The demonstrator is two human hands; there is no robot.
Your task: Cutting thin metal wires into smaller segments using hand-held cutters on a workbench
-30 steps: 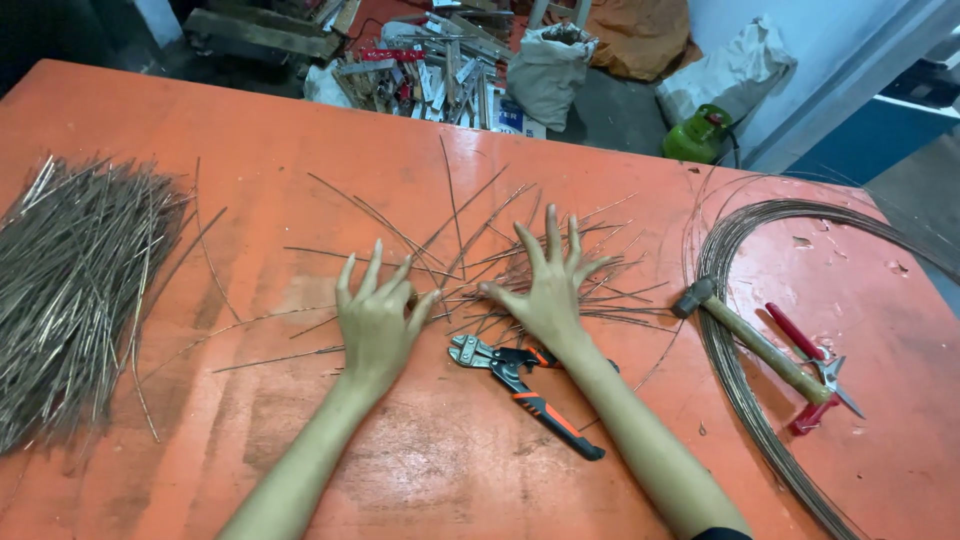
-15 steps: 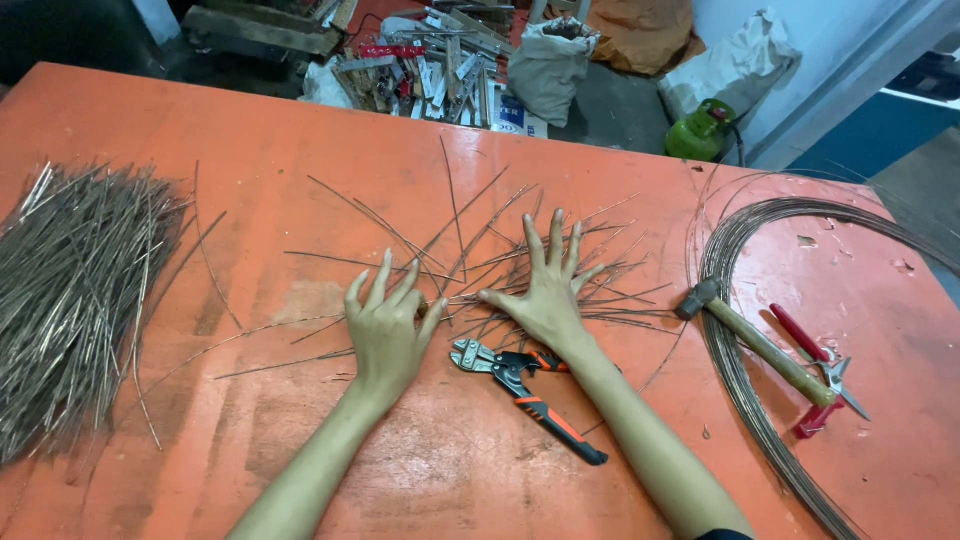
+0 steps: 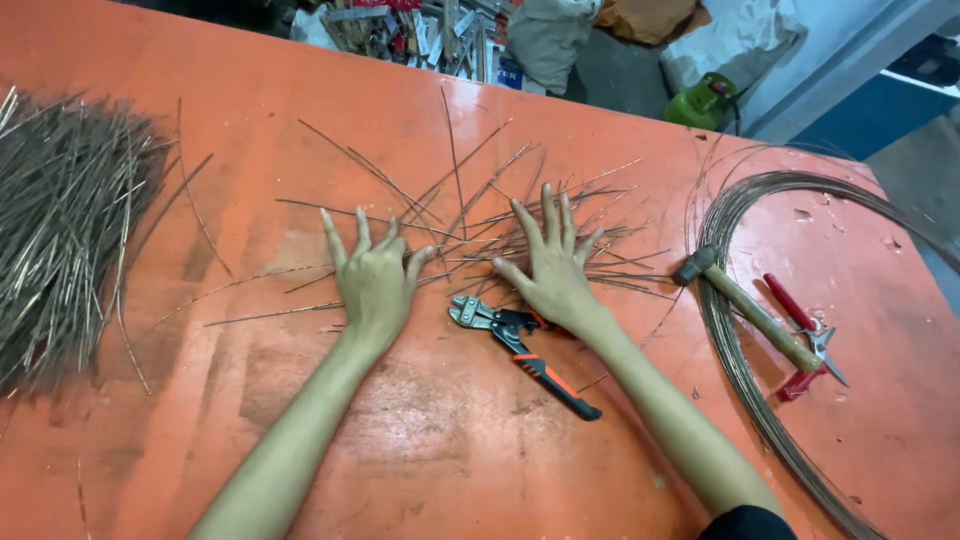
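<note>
My left hand (image 3: 372, 280) and right hand (image 3: 548, 270) lie flat and spread on the scattered cut wires (image 3: 480, 215) in the middle of the orange worktop (image 3: 420, 440), each grip released, holding nothing. Sharp wire ends could prick my palms if I sweep carelessly. The pliers (image 3: 520, 350) lie just beneath my right wrist, in the way; a hammer (image 3: 745, 308), red snips (image 3: 805, 335) and a wire coil (image 3: 735, 360) sit to the right, a wire pile (image 3: 65, 230) well off to the left.
</note>
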